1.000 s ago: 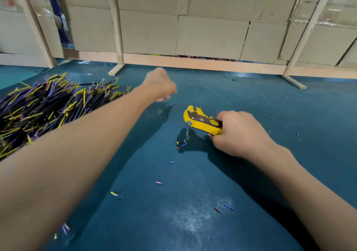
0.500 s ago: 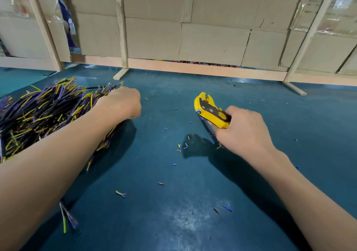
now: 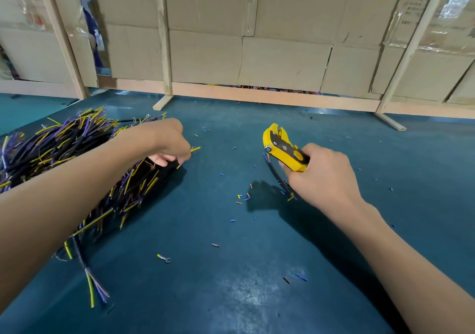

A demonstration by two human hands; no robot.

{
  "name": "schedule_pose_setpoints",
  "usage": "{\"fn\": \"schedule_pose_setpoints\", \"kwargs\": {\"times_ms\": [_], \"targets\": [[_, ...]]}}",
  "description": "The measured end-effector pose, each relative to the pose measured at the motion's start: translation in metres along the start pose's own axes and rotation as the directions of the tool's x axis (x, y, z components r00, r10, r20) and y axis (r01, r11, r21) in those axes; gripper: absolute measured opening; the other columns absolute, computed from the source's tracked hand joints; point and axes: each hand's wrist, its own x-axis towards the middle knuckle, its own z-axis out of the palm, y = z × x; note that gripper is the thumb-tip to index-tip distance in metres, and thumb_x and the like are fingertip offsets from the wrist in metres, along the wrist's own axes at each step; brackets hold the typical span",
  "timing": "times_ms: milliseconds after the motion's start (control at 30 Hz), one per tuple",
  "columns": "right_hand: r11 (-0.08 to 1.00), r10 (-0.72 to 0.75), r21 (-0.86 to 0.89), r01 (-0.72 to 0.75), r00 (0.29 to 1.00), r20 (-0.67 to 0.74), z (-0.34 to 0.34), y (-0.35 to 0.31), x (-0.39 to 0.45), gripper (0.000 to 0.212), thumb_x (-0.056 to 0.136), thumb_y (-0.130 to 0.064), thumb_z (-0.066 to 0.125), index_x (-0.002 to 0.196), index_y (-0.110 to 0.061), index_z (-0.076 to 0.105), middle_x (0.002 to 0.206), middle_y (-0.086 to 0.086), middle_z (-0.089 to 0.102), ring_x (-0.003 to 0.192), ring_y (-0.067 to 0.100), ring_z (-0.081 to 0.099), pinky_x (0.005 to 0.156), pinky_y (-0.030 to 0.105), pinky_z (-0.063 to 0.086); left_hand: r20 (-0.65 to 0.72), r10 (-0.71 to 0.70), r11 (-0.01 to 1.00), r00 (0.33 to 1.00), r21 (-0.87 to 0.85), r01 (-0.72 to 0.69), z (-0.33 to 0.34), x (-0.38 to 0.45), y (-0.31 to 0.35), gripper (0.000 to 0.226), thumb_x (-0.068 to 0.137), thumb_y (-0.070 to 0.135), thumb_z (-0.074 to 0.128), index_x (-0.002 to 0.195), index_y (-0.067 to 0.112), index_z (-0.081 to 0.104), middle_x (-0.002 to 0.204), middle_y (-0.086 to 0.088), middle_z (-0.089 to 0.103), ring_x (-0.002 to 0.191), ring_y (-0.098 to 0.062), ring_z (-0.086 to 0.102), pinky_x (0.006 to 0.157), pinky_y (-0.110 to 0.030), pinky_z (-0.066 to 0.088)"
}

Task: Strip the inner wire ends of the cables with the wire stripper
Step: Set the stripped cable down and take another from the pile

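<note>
A big pile of black cables (image 3: 64, 154) with yellow, purple and brown inner wire ends lies on the left of the blue table (image 3: 231, 282). My left hand (image 3: 168, 142) sits at the pile's right edge, fingers curled around a cable whose yellow end sticks out to the right. My right hand (image 3: 318, 177) grips the yellow wire stripper (image 3: 281, 147), jaws pointing up and away. A black cable (image 3: 276, 177) with coloured ends also hangs under that hand.
Small cut bits of coloured insulation (image 3: 243, 197) are scattered across the table's middle. A ring terminal (image 3: 164, 258) lies near the front. A wooden frame with cardboard panels (image 3: 257, 51) closes the table's far side.
My left hand has drawn back from the far middle of the table to the cable pile and closed on a cable. My right hand has lifted the stripper slightly.
</note>
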Motion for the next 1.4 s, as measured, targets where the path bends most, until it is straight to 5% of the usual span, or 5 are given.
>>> {"fn": "schedule_pose_setpoints", "kwargs": {"times_ms": [200,400,633,1133,1400], "targets": [[1.0,0.007,0.007,-0.007,1.0,-0.03,0.0,0.001,0.001,0.03,0.086,-0.036,0.069,0.071,-0.019,0.049,0.061,0.0,0.055,0.066,0.03,0.054,0.063,0.038,0.04,-0.172,0.124,0.966,0.977,-0.204,-0.158,-0.017,-0.022,0.01,0.022,0.093,0.001,0.053,0.101,0.012,0.07,0.081,-0.015,0.069,0.062,-0.021,0.067,0.057,-0.033,0.06],[0.934,0.056,0.357,-0.008,0.99,-0.127,-0.009,-0.003,0.002,0.038,0.091,-0.047,0.068,0.069,-0.019,0.054,0.057,-0.004,0.057,0.057,0.015,0.054,0.048,0.02,0.038,0.044,0.489,0.519,0.871,-0.817,-0.25,-0.019,-0.07,0.033,0.037,0.09,-0.001,0.066,0.119,0.021,0.07,0.091,-0.007,0.064,0.075,-0.022,0.072,0.061,-0.031,0.057],[0.342,0.003,0.939,-0.043,0.999,0.045,-0.031,-0.035,-0.007,0.014,0.086,-0.028,0.071,0.081,-0.015,0.076,0.07,0.005,0.071,0.063,0.023,0.066,0.061,0.033,0.054,-0.066,0.68,0.207,0.731,-0.938,-0.277,0.034,-0.095,0.038,0.058,0.078,-0.003,0.071,0.132,0.019,0.063,0.098,-0.01,0.071,0.072,-0.024,0.069,0.058,-0.031,0.055],[0.195,0.18,0.974,-0.117,0.98,0.082,-0.02,-0.025,0.0,0.012,0.082,-0.007,0.073,0.072,-0.012,0.075,0.067,0.01,0.066,0.064,0.025,0.062,0.06,0.037,0.052,0.011,0.663,0.167,0.748,-0.977,-0.134,0.074,-0.102,0.034,0.025,0.084,0.008,0.069,0.107,-0.001,0.072,0.093,-0.021,0.073,0.08,-0.032,0.075,0.065,-0.032,0.06],[0.179,0.315,0.981,-0.074,0.949,0.014,-0.024,-0.006,0.009,0.019,0.085,-0.008,0.074,0.068,-0.016,0.077,0.068,0.009,0.066,0.065,0.026,0.06,0.063,0.038,0.051,0.271,0.76,0.342,0.591,-0.94,-0.008,0.076,-0.103,0.027,0.02,0.088,0.011,0.072,0.107,0.004,0.075,0.091,-0.01,0.071,0.076,-0.019,0.069,0.069,-0.03,0.058]]}}
